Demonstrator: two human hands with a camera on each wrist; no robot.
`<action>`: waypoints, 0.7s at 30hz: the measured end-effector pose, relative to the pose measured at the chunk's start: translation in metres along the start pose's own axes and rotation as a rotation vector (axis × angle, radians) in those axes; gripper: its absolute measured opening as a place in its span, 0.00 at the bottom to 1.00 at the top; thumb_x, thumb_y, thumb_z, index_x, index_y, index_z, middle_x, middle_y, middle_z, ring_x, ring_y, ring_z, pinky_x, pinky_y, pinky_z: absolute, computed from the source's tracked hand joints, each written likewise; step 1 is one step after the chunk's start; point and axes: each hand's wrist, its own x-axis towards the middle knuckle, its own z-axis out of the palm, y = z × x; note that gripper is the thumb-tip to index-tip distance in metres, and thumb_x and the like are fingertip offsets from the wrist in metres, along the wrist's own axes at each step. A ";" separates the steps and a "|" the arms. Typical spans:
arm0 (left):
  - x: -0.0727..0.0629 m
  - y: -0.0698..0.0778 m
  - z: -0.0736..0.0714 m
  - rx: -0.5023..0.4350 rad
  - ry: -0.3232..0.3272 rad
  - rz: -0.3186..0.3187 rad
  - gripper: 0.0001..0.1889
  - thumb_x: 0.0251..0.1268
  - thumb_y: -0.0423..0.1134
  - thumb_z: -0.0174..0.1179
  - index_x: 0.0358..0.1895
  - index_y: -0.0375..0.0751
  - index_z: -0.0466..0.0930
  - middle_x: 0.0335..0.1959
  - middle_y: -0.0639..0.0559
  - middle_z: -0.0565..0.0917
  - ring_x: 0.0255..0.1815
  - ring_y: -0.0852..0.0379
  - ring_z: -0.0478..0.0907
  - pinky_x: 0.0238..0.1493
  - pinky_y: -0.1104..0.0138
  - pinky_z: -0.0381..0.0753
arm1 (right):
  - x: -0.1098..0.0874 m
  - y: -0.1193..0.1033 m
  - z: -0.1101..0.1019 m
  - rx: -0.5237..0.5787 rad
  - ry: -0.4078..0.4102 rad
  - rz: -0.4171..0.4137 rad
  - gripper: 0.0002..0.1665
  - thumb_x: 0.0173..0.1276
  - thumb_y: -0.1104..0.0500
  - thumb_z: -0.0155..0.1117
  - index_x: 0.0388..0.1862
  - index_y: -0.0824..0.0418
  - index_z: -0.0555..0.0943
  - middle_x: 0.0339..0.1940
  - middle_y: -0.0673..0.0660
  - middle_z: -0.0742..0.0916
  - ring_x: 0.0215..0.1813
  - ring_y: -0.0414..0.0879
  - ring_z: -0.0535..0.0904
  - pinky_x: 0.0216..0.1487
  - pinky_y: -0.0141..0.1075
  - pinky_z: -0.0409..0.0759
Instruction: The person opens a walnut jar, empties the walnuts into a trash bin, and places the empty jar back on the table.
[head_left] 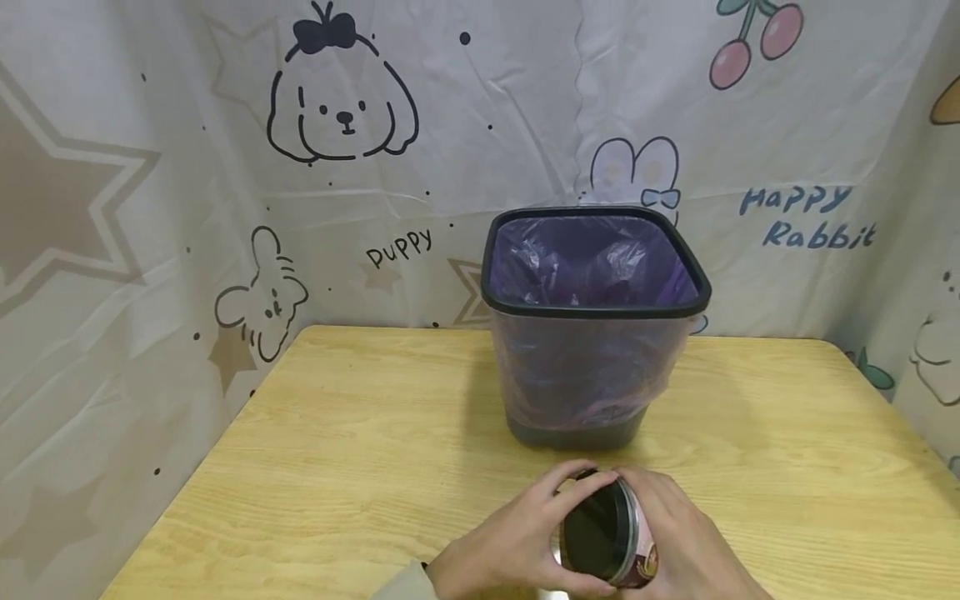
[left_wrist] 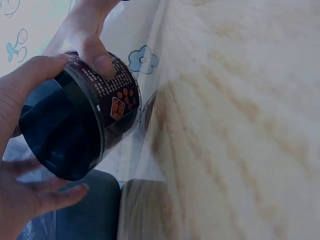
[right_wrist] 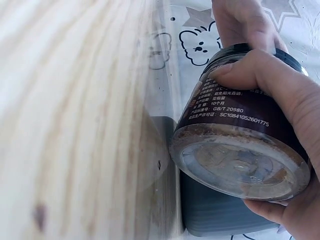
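Note:
A clear plastic jar (right_wrist: 240,165) with a dark printed label and a black lid (left_wrist: 60,130) is held tilted just above the table's near part. My left hand (head_left: 517,533) curls its thumb and fingers round the lid, which seems seated on the jar. Round the labelled body, my right hand (head_left: 686,537) grips with its thumb across the printed text. In the right wrist view the jar's see-through base shows brownish crumbs along its edge. Most of the label is hidden in the head view.
Just beyond the hands stands a dark waste bin (head_left: 577,437) with a black rim and a thin purplish liner (head_left: 592,367). Wood-grain tabletop (head_left: 337,467) surrounds it. A cloth (head_left: 487,100) with cartoon drawings hangs behind and at both sides.

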 end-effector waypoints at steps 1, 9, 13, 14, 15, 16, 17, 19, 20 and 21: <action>-0.001 0.000 0.000 0.013 -0.005 0.015 0.56 0.42 0.51 0.77 0.75 0.47 0.52 0.70 0.46 0.59 0.68 0.55 0.62 0.64 0.68 0.67 | 0.000 0.000 0.000 0.003 0.003 0.001 0.64 0.31 0.26 0.77 0.65 0.57 0.71 0.57 0.45 0.77 0.55 0.43 0.74 0.42 0.46 0.82; 0.000 0.002 -0.001 0.030 -0.021 0.076 0.52 0.47 0.50 0.75 0.74 0.49 0.53 0.73 0.47 0.55 0.72 0.56 0.56 0.67 0.67 0.64 | -0.001 0.000 0.000 -0.006 0.007 -0.005 0.64 0.31 0.25 0.76 0.65 0.57 0.70 0.56 0.45 0.78 0.54 0.43 0.75 0.40 0.45 0.82; 0.002 0.001 -0.001 0.046 0.001 0.087 0.53 0.45 0.51 0.76 0.74 0.48 0.53 0.72 0.45 0.57 0.70 0.55 0.59 0.65 0.69 0.65 | 0.000 0.001 0.000 -0.007 0.006 -0.009 0.64 0.31 0.24 0.76 0.65 0.58 0.70 0.55 0.45 0.77 0.53 0.43 0.75 0.40 0.45 0.82; 0.002 0.001 -0.001 0.046 0.002 0.086 0.53 0.45 0.51 0.76 0.74 0.48 0.53 0.72 0.45 0.57 0.70 0.55 0.59 0.65 0.69 0.65 | 0.000 0.001 0.000 -0.005 0.007 -0.009 0.64 0.31 0.24 0.76 0.65 0.58 0.70 0.55 0.45 0.77 0.53 0.43 0.75 0.39 0.44 0.82; 0.002 0.000 -0.001 0.048 0.002 0.085 0.53 0.45 0.51 0.76 0.74 0.48 0.53 0.72 0.46 0.57 0.70 0.55 0.60 0.65 0.69 0.65 | 0.000 0.001 0.000 -0.005 0.010 -0.012 0.64 0.31 0.24 0.76 0.65 0.58 0.70 0.55 0.45 0.77 0.53 0.43 0.75 0.39 0.44 0.82; 0.002 0.000 -0.001 0.049 -0.003 0.082 0.53 0.45 0.52 0.75 0.74 0.48 0.53 0.72 0.46 0.57 0.70 0.55 0.59 0.65 0.69 0.65 | 0.000 0.001 0.000 -0.005 0.014 -0.014 0.65 0.31 0.24 0.76 0.65 0.58 0.71 0.55 0.45 0.77 0.53 0.43 0.75 0.39 0.44 0.82; 0.002 0.000 -0.002 0.049 -0.009 0.082 0.54 0.45 0.52 0.76 0.75 0.48 0.52 0.72 0.46 0.56 0.70 0.55 0.59 0.65 0.69 0.65 | 0.000 0.001 0.000 -0.005 0.018 -0.016 0.65 0.30 0.24 0.76 0.64 0.58 0.71 0.55 0.45 0.78 0.53 0.44 0.75 0.39 0.45 0.82; 0.001 0.000 -0.003 0.052 -0.022 0.087 0.54 0.45 0.52 0.75 0.75 0.47 0.51 0.73 0.47 0.55 0.71 0.55 0.57 0.66 0.68 0.64 | 0.000 0.001 0.001 -0.003 0.025 -0.021 0.65 0.31 0.25 0.77 0.65 0.58 0.70 0.55 0.46 0.78 0.53 0.44 0.75 0.40 0.45 0.82; 0.000 0.000 -0.003 0.054 -0.030 0.092 0.54 0.46 0.52 0.75 0.75 0.47 0.51 0.73 0.47 0.54 0.72 0.55 0.56 0.67 0.67 0.63 | -0.001 0.001 0.001 -0.005 0.026 -0.021 0.65 0.31 0.25 0.77 0.66 0.58 0.70 0.56 0.46 0.78 0.53 0.44 0.75 0.40 0.46 0.82; 0.000 0.000 -0.004 0.061 -0.036 0.101 0.54 0.46 0.52 0.75 0.75 0.47 0.51 0.74 0.47 0.54 0.72 0.55 0.55 0.68 0.67 0.62 | -0.001 0.001 0.001 -0.004 0.025 -0.019 0.65 0.31 0.25 0.77 0.66 0.58 0.70 0.56 0.46 0.78 0.54 0.44 0.75 0.40 0.46 0.82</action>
